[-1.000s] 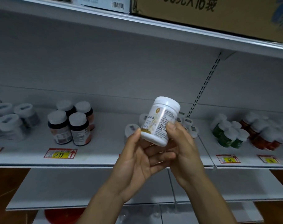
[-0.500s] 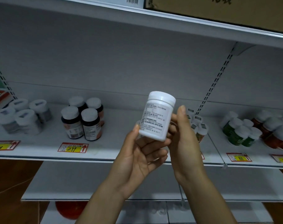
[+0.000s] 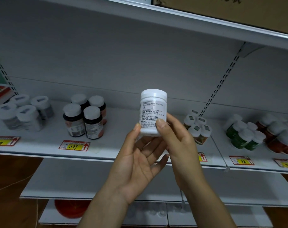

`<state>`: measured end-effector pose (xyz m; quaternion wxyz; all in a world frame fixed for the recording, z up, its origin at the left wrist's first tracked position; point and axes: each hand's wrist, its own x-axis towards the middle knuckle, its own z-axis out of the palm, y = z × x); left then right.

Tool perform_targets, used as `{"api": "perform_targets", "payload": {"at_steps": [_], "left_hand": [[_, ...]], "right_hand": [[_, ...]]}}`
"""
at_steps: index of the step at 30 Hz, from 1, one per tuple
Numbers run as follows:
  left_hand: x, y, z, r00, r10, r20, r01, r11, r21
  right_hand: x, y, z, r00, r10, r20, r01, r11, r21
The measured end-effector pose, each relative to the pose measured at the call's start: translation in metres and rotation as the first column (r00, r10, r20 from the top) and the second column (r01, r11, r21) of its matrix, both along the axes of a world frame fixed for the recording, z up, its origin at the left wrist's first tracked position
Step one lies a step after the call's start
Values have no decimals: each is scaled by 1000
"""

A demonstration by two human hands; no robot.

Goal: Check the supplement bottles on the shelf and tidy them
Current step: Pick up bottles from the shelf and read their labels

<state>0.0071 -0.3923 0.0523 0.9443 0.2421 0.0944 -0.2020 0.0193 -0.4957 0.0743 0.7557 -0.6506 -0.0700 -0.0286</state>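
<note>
1. White bottle (image 3: 154, 112): upright, lifted in front of the shelf (image 3: 107, 145) at centre, fine print facing the viewer.
2. Right hand (image 3: 179, 145): grip pinching the bottle, thumb on the label, fingers behind.
3. Left hand (image 3: 140, 163): grip wide, thumb against the bottle's left side, fingers relaxed beneath.
4. Suggested practice: turn the bottle over the left palm while reading. Its place is probably the bare stretch right of the dark bottles (image 3: 84, 119).
</note>
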Motion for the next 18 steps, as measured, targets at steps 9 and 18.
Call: {"api": "perform_targets", "payload": {"at_steps": [9, 18], "left_hand": [[3, -2, -2, 956, 289, 53, -293, 953, 83], [5, -7, -8, 718, 594, 362, -695, 634, 338]], "right_hand": [[-1, 9, -29, 875, -159, 457, 333, 884, -329], [-6, 21, -30, 976, -31, 214, 80, 970, -228]]}}
